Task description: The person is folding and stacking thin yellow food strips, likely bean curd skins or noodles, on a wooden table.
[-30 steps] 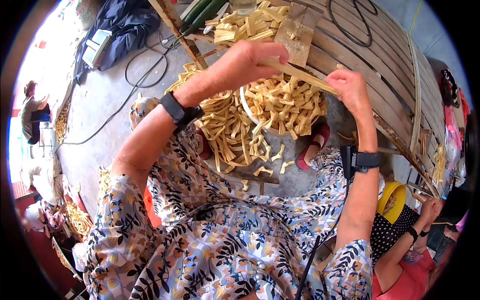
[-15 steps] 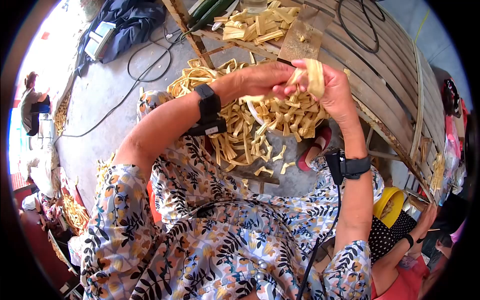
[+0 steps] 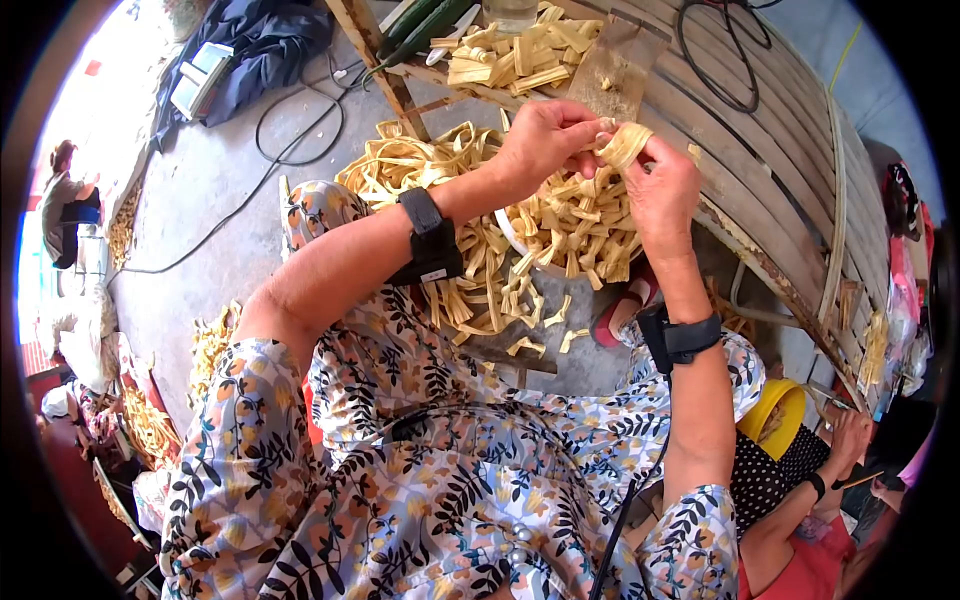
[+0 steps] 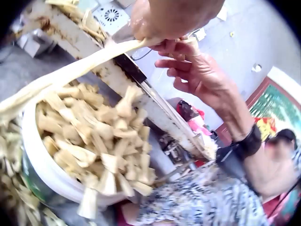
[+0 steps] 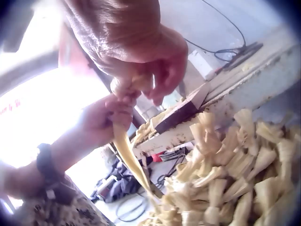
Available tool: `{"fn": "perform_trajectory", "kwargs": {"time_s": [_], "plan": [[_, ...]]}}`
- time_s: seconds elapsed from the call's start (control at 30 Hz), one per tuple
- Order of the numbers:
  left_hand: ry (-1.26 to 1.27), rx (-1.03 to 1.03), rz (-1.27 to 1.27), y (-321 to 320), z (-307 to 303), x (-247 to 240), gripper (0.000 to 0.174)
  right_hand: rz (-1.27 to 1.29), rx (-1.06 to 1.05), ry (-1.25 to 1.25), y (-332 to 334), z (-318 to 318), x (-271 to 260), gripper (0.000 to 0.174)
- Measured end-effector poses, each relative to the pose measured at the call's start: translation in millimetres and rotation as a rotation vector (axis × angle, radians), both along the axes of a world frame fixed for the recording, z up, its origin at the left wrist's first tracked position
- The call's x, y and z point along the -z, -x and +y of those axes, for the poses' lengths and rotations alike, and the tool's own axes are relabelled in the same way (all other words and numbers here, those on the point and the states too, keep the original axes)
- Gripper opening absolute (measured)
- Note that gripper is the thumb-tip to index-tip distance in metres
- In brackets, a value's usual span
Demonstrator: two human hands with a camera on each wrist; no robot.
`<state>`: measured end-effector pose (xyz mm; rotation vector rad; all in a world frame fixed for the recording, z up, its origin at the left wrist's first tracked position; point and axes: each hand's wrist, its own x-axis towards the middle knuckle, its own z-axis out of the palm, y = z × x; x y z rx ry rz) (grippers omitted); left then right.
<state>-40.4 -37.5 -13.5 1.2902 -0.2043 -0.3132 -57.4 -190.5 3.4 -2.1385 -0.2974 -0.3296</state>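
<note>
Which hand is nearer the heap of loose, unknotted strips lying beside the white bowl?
Left. The left hand is just beside the heap of loose strips; the right hand is farther off, over the white bowl. Both pinch one folded strip.

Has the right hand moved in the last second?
Yes. The right hand moved left, from the right side of the bowl toward its middle, meeting the left hand.

Left hand (image 3: 545, 140) and right hand (image 3: 662, 188) fingertip to fingertip, fingers curled.
</note>
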Motion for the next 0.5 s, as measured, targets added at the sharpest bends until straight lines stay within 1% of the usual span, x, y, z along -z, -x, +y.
{"fn": "perform_trajectory", "kwargs": {"time_s": [0.03, 0.07, 0.1, 0.2, 0.23, 0.3, 0.33, 0.37, 0.4, 0.43, 0.47, 0.5], "plan": [[-0.098, -0.032, -0.1, 4, 3, -6, 0.019, 0.161, -0.035, -0.083, -1, 0, 0, 0.017], [-0.135, -0.006, -0.151, 3, 6, -6, 0.02, 0.322, -0.068, -0.167, -1, 0, 1, 0.017], [-0.173, 0.02, -0.202, 1, 8, -7, 0.021, 0.387, -0.096, -0.234, -3, -1, 3, 0.016], [-0.329, 0.089, -0.327, 3, 10, -7, 0.024, 0.478, -0.16, -0.304, -3, -1, 6, 0.013], [-0.387, 0.11, -0.366, 3, 9, -7, 0.025, 0.45, -0.137, -0.198, -4, -2, 9, 0.012], [-0.588, 0.039, -0.483, 7, 3, -3, 0.027, 0.394, -0.089, 0.01, -6, -6, 19, 0.01], [-0.687, 0.004, -0.543, 8, 0, 0, 0.029, 0.28, -0.083, 0.011, -5, -5, 24, 0.01], [-0.687, -0.04, -0.62, 7, -1, 6, 0.027, 0.164, -0.075, 0.013, -3, -2, 28, 0.01], [-0.666, -0.053, -0.573, 5, -2, 9, 0.025, 0.048, -0.066, 0.015, -2, 3, 27, 0.01], [-0.647, -0.068, -0.524, 3, -3, 13, 0.023, -0.029, -0.038, 0.079, 0, 5, 22, 0.012], [-0.627, -0.084, -0.474, 2, -4, 17, 0.022, -0.075, -0.051, 0.019, 0, 4, 16, 0.012], [-0.54, -0.004, -0.159, 2, -1, 3, 0.019, -0.122, -0.064, -0.042, -1, 4, 12, 0.012]]}}
